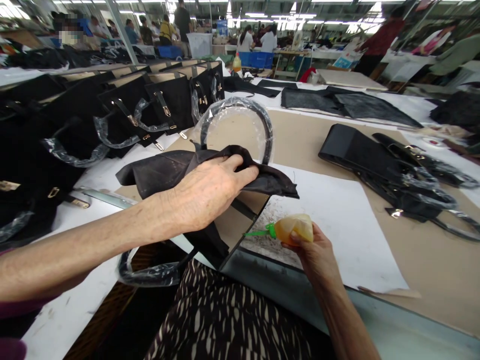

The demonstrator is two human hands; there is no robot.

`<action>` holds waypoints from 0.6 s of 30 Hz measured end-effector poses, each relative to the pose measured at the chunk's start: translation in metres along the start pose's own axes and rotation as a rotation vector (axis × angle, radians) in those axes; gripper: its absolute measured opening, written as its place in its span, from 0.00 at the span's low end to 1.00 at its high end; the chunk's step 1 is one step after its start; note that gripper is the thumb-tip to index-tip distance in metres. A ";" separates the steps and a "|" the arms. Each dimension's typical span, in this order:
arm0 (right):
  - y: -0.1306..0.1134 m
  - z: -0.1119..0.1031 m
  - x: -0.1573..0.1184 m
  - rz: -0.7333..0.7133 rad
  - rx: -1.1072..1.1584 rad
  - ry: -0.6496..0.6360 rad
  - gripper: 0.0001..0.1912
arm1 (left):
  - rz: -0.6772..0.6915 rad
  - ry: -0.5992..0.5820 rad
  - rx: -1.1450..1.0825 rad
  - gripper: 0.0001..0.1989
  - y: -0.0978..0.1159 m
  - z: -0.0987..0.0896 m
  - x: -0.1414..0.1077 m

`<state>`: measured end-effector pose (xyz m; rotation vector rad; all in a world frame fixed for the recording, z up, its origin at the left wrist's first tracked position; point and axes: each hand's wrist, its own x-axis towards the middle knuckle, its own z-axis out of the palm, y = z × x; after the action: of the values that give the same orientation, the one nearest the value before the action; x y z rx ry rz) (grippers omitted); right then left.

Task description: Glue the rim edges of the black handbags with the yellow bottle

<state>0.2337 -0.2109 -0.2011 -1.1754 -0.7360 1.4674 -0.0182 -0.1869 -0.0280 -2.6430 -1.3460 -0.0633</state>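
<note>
Beside the bench, looking over the worker's arms. Left hand [204,192] lies across bunched black cloth [161,172], fingers bent and gripping a fold of it. The cloth is folded over the opening of a black bag, whose tan inner panel [232,220] shows below. Right hand [318,255] is closed round a squeeze bottle [300,227], thumb on its side. The bottle lies almost level, amber inside; its green nozzle [270,230] points at the panel's lower edge. Tip near that edge — contact I cannot tell, nor whether anything is flowing.

The bag sits at the bench edge, tilted, partly over a smeared white sheet [337,210]. One film-wrapped handle [268,132] arches up behind the cloth; another wrapped loop [157,275] hangs below, near the patterned clothing [225,320]. Black bags [168,97] in rows to the left; a flat black piece [363,150] to the right.

My reading on technique: liquid wants a thin, even line along the edge, with light thumb pressure and a slow, level wrist. The left grip should hold the loose cloth up and taut, so it cannot flop into wet glue, if glue it is. Too hard a squeeze would likely blot the panel — drips on the sheet matter less than drips on the black.
</note>
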 end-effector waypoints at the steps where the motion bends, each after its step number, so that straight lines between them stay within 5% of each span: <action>1: -0.001 0.002 -0.003 0.002 0.002 -0.003 0.23 | -0.004 -0.002 0.001 0.15 0.000 0.000 0.000; 18: -0.002 0.025 -0.041 0.081 0.073 -0.042 0.23 | -0.016 0.013 -0.023 0.14 0.001 0.007 0.008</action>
<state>0.2090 -0.2457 -0.1796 -1.1324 -0.6643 1.5780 -0.0130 -0.1794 -0.0341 -2.6460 -1.3705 -0.0985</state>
